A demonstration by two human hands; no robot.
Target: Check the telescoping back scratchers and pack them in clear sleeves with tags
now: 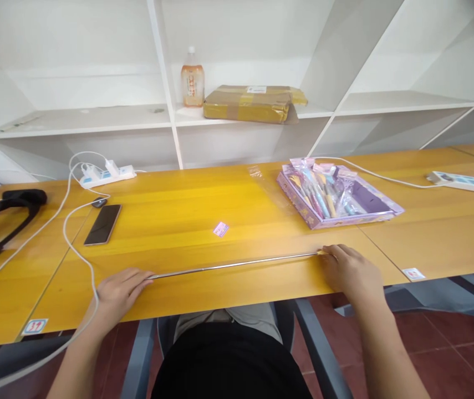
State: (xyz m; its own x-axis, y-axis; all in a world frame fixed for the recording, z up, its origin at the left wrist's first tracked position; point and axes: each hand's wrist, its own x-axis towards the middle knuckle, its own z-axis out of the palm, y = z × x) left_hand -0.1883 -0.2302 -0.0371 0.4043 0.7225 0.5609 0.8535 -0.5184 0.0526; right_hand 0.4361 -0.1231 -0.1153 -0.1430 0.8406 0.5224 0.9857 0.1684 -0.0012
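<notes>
A thin silver telescopic rod point(237, 264) stretches between my two hands, just above the front part of the wooden table. My left hand point(121, 293) is closed on its left end. Pinched in the fingers of my right hand point(351, 271) is the other end, where a small yellowish tip shows. A small pink-purple card point(220, 229) lies flat on the table beyond the rod. Nearest to my right hand, a purple box point(357, 223) holds several items in clear plastic wrappers.
The yellow-brown table point(170, 205) carries a phone point(103, 224), a white power strip point(107, 176) with looping cables, and a black head strap point(10, 213). Behind are white shelves with a bottle point(192, 83) and a taped cardboard box point(249, 104). Another power strip point(469, 181) lies right.
</notes>
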